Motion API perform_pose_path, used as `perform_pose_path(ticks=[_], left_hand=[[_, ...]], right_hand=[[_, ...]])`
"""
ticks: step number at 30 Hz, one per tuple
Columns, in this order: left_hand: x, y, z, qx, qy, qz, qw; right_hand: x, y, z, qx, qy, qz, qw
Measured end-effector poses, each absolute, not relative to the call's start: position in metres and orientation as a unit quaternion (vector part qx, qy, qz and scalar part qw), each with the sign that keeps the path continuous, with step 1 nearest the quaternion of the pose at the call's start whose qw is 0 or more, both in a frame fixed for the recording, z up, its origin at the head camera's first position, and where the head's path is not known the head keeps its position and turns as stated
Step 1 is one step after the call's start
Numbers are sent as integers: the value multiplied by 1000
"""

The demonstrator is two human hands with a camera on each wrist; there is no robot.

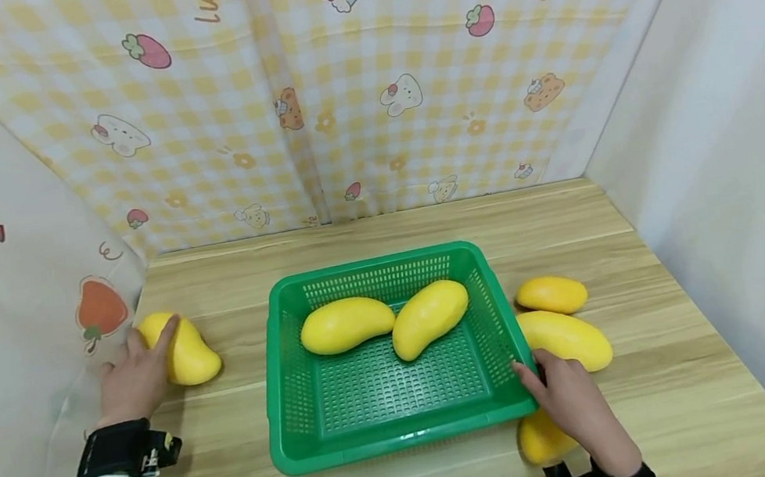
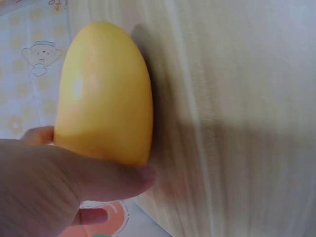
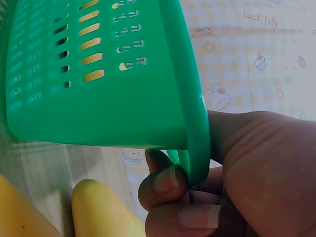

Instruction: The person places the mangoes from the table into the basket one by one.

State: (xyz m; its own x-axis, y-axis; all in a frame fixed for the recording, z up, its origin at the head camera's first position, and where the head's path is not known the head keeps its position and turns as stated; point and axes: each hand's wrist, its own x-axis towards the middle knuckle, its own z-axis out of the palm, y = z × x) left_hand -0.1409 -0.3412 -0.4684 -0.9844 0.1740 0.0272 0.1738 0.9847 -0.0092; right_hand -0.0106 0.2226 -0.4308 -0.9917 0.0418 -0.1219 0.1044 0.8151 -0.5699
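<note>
My left hand (image 1: 136, 377) grips a yellow mango (image 1: 185, 347) at the table's left side, thumb and fingers on either side of it. In the left wrist view the mango (image 2: 103, 94) stands out past the thumb, close to the wooden surface. My right hand (image 1: 573, 394) holds the green plastic basket (image 1: 405, 440) at its near right corner. Its fingers curl under the basket's rim (image 3: 195, 113), with the thumb on the other side. Inside the basket lie two yellow mangoes, one on the left (image 1: 346, 325) and one tilted on the right (image 1: 430, 318).
Right of the basket are a small orange-yellow mango (image 1: 552, 295) and a larger yellow one (image 1: 567, 339). Another mango (image 1: 542, 441) sits partly hidden beneath my right hand. A checked, printed curtain (image 1: 357, 139) backs the wooden table (image 1: 231, 460), with pale sheets on both sides.
</note>
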Motion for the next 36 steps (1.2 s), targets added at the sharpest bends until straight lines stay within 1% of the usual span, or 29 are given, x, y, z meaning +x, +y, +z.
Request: perform_pose_path(ticks=[6, 15, 24, 28, 36], left_hand=[[-144, -340, -464, -79, -997, 4, -5], [-145, -339, -462, -73, -997, -20, -29], [-143, -338, -464, -75, -996, -52, -16], [-140, -337, -458, -66, -994, -83, -19], [-131, -326, -438, -53, -987, -149, 10]], right_hand=[[-11, 222, -433, 43, 948, -310, 58], [-11, 222, -431, 39, 950, -308, 46], [-10, 222, -431, 42, 948, -311, 52], [-11, 222, -431, 37, 949, -311, 49], [-10, 224, -430, 33, 950, -308, 51]])
